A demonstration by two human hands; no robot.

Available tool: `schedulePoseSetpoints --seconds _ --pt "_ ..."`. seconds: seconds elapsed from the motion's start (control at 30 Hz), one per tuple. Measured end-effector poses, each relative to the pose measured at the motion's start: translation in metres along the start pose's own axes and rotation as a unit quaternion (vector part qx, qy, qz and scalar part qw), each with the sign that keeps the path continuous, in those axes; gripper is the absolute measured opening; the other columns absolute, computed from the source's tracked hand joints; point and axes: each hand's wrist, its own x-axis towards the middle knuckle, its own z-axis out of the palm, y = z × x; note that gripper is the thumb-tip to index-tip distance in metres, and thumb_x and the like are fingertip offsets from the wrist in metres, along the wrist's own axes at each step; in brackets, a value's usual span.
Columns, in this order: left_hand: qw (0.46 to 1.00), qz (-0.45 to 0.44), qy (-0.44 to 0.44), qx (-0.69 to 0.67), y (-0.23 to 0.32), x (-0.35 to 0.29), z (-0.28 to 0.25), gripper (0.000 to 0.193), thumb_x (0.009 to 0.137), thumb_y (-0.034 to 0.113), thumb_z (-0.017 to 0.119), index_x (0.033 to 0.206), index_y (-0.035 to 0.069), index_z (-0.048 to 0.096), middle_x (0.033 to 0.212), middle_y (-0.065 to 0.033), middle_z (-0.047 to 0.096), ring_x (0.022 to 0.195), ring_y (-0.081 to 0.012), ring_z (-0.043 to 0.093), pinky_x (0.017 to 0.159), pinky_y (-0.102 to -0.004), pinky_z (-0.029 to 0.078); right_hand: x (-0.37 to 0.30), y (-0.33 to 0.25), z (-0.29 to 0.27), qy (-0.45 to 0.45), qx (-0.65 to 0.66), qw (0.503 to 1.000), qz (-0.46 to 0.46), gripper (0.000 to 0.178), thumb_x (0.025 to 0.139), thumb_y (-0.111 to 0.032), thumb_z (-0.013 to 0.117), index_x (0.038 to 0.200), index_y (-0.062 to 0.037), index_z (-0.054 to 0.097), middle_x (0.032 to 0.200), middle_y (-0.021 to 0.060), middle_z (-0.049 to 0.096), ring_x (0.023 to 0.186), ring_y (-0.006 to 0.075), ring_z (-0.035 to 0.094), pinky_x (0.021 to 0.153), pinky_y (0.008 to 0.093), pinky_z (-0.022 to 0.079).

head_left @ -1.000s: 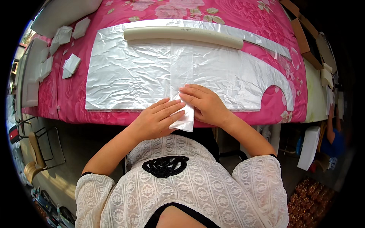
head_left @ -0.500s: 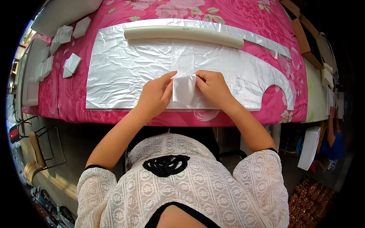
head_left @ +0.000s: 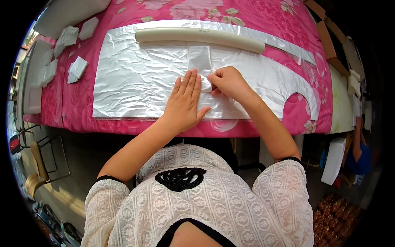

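A folded strip of thin white plastic (head_left: 200,58) lies across the middle of a stack of flat plastic sheets, apron-like with a curved cut-out at the right (head_left: 247,78). My left hand (head_left: 184,99) lies flat and open, its fingers stretched over the left side of the folded piece. On the other side my right hand (head_left: 229,83) is closed, thumb and fingers pinching the near right edge of that piece. Just beyond both hands a long cream-coloured tube (head_left: 201,38) rests across the sheets.
A pink flowered cloth (head_left: 80,94) covers the table. Small folded plastic packets (head_left: 78,68) lie at the left. Brown cardboard boxes (head_left: 333,45) stand at the right. Below the table at the left is a chair (head_left: 39,164); a person in blue (head_left: 358,154) is at the far right.
The folded piece, upright between both hands before, now lies extended away from me toward the tube. My left hand has flattened onto it; my right hand keeps pinching its edge.
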Motion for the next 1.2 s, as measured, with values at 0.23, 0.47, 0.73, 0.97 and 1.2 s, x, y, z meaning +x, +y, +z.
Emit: schedulePoseSetpoints --seconds 0.23,0.47,0.73,0.97,1.2 --pt "1.000 -0.020 0.022 0.004 0.002 0.000 0.004 0.077 0.085 0.042 0.053 0.137 -0.009 0.026 0.145 -0.0241 0.022 0.138 -0.0338 0.018 0.111 -0.0439 0.014 -0.023 0.015 0.014 0.161 -0.198 0.952 -0.171 0.035 0.072 -0.018 0.071 0.100 -0.0007 0.060 0.097 0.0139 0.064 0.085 0.0224 0.062 0.074 0.0327 0.049" --pt "0.997 0.004 0.076 -0.023 -0.012 0.017 -0.009 0.061 0.073 0.014 0.063 0.126 -0.006 0.042 0.130 -0.0202 0.045 0.117 -0.0320 0.047 0.097 -0.0400 0.038 -0.001 0.029 -0.001 0.133 -0.316 0.807 -0.481 0.046 0.074 -0.011 0.066 0.116 0.0003 0.054 0.124 0.0153 0.053 0.119 0.0283 0.046 0.099 0.0373 0.039" --pt "0.998 0.052 0.034 0.028 -0.026 0.031 -0.013 0.052 0.067 0.003 0.060 0.117 -0.005 0.052 0.123 -0.0196 0.053 0.112 -0.0301 0.052 0.093 -0.0380 0.043 0.007 0.020 -0.011 0.061 -0.252 0.860 -0.440 0.046 0.072 0.008 0.048 0.116 -0.0012 0.057 0.125 0.0143 0.053 0.119 0.0289 0.047 0.095 0.0346 0.043" --pt "0.977 0.147 0.143 0.052 -0.025 0.020 -0.022 0.035 0.071 0.006 0.063 0.106 0.000 0.059 0.112 -0.0110 0.061 0.104 -0.0241 0.058 0.092 -0.0382 0.044 0.013 0.023 -0.006 0.093 -0.213 0.867 -0.440 0.038 0.070 0.005 0.052 0.107 -0.0004 0.062 0.118 0.0122 0.058 0.113 0.0290 0.052 0.096 0.0360 0.042" --pt "0.976 0.155 0.139 0.057 -0.027 0.020 -0.012 0.015 0.072 0.007 0.067 0.086 0.005 0.062 0.103 -0.0051 0.064 0.096 -0.0191 0.062 0.087 -0.0374 0.048 0.014 0.024 -0.005 0.105 -0.214 0.865 -0.443 0.037 0.071 0.005 0.052 0.105 -0.0019 0.063 0.115 0.0108 0.060 0.110 0.0287 0.054 0.092 0.0354 0.045"
